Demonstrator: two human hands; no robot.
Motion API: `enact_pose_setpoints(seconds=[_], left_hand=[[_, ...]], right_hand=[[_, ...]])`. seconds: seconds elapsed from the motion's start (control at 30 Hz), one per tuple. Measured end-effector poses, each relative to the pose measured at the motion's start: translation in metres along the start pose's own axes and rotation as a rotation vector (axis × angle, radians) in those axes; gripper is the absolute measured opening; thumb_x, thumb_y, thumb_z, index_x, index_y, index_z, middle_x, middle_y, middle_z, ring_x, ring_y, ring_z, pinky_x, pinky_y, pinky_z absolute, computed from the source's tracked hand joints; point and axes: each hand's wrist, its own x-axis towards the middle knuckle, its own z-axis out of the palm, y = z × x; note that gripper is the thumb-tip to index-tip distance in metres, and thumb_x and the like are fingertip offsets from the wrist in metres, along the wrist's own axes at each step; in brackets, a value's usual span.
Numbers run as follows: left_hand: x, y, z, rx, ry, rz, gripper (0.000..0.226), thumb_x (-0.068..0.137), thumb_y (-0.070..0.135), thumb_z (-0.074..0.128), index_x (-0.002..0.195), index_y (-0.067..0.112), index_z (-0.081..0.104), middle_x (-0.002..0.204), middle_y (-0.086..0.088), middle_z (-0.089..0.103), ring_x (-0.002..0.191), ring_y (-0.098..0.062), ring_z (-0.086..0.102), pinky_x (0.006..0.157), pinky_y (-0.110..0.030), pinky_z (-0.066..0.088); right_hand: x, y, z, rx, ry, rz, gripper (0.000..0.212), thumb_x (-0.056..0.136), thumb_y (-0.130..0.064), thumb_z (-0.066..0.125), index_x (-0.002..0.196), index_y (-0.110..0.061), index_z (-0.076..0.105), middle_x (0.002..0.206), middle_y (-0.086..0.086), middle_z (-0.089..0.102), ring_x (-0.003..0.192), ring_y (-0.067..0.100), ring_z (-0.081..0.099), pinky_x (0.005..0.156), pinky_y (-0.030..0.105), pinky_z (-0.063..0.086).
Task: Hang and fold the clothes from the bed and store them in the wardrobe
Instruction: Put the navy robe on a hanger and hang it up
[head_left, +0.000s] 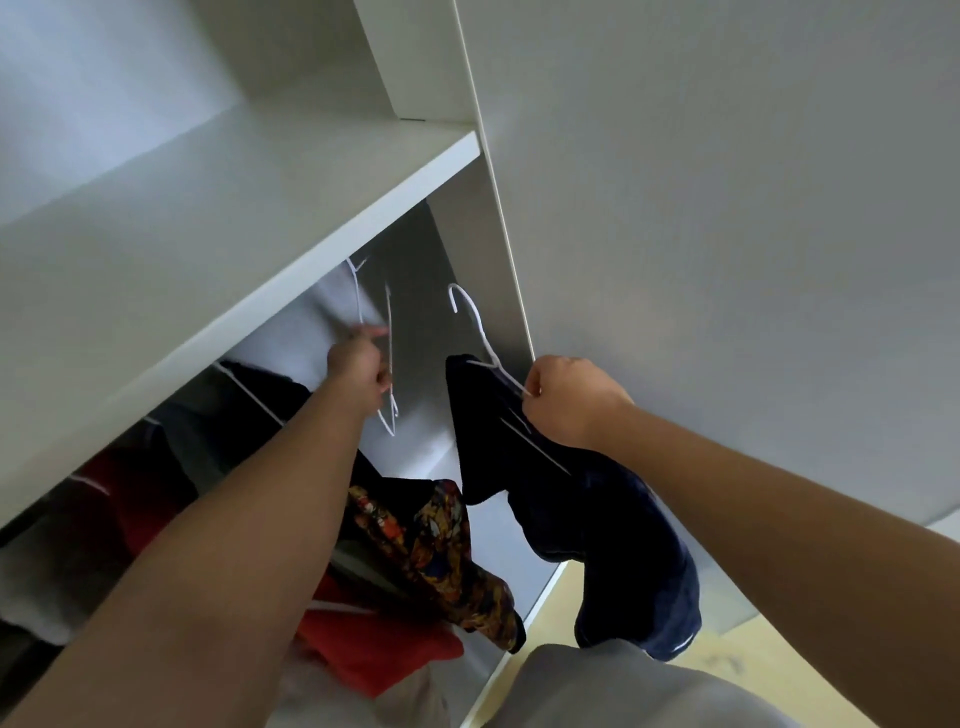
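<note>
Right hand (566, 400): grip clenched around a white hanger (480, 332) carrying the navy garment (597, 519), below the shelf (260, 234), at its right end. Left hand (356, 371): grip grasping empty hangers (389, 338) suspended farther in, under the shelf.
</note>
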Motion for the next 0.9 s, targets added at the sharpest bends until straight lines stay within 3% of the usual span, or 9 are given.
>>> enact_pose_setpoints(seconds=[0.1,0.3,0.4,0.53,0.67,0.77,0.9], left_hand=[[-0.007,0.0,0.003,-0.116,0.023,0.078,0.032,0.105,0.03,0.039,0.083,0.021,0.06,0.052,0.006,0.029,0.031,-0.008,0.022,0.038,-0.012,0.019],[-0.049,-0.015,0.007,-0.27,0.048,0.03,0.032,0.106,0.03,0.038,0.082,0.02,0.056,0.04,0.01,0.024,0.032,-0.007,0.018,0.037,-0.014,0.014],[-0.073,-0.027,0.0,-0.239,0.082,0.03,0.026,0.104,0.023,0.041,0.085,0.02,0.058,0.045,0.007,0.029,0.033,-0.008,0.022,0.035,-0.014,0.016],[-0.094,-0.035,-0.029,-0.078,0.117,0.051,0.029,0.102,0.011,0.042,0.108,0.019,0.068,0.065,0.0,0.04,0.045,-0.012,0.03,0.036,-0.018,0.02],[-0.123,-0.034,-0.056,0.01,0.063,0.023,0.028,0.102,0.006,0.04,0.082,0.014,0.058,0.064,-0.001,0.037,0.038,-0.01,0.031,0.034,-0.017,0.021],[-0.148,-0.029,-0.079,0.179,0.091,0.07,0.035,0.099,-0.002,0.04,0.071,0.014,0.052,0.065,-0.004,0.039,0.046,-0.013,0.031,0.037,-0.019,0.023],[-0.184,-0.035,-0.112,0.103,0.034,0.054,0.031,0.101,-0.007,0.038,0.1,0.013,0.062,0.065,0.0,0.044,0.036,-0.004,0.03,0.035,-0.015,0.02]], right_hand=[[0.003,-0.002,0.001,0.023,0.011,-0.001,0.016,0.09,-0.027,0.052,0.102,-0.019,0.06,0.097,0.001,0.063,0.085,0.025,0.062,0.073,0.036,0.054],[0.005,-0.007,0.003,0.04,0.016,-0.034,0.015,0.091,-0.024,0.052,0.1,-0.016,0.06,0.096,0.005,0.063,0.084,0.027,0.063,0.075,0.037,0.056],[0.009,-0.007,0.006,0.028,0.001,-0.053,0.015,0.09,-0.023,0.053,0.1,-0.014,0.06,0.095,0.006,0.063,0.084,0.026,0.062,0.072,0.035,0.054],[0.014,-0.016,0.011,0.019,-0.011,-0.077,0.016,0.091,-0.025,0.05,0.098,-0.014,0.059,0.091,0.006,0.061,0.078,0.024,0.059,0.067,0.033,0.048],[0.02,-0.035,0.018,0.009,-0.031,-0.141,0.023,0.093,-0.031,0.046,0.09,-0.012,0.059,0.086,0.006,0.061,0.074,0.024,0.058,0.063,0.032,0.045],[0.026,-0.054,0.024,-0.014,-0.036,-0.185,0.029,0.094,-0.036,0.043,0.086,-0.011,0.057,0.085,0.006,0.06,0.072,0.024,0.056,0.065,0.032,0.044],[0.031,-0.078,0.034,-0.033,-0.017,-0.227,0.019,0.094,-0.027,0.046,0.085,-0.011,0.051,0.091,0.008,0.056,0.081,0.031,0.055,0.073,0.035,0.043]])
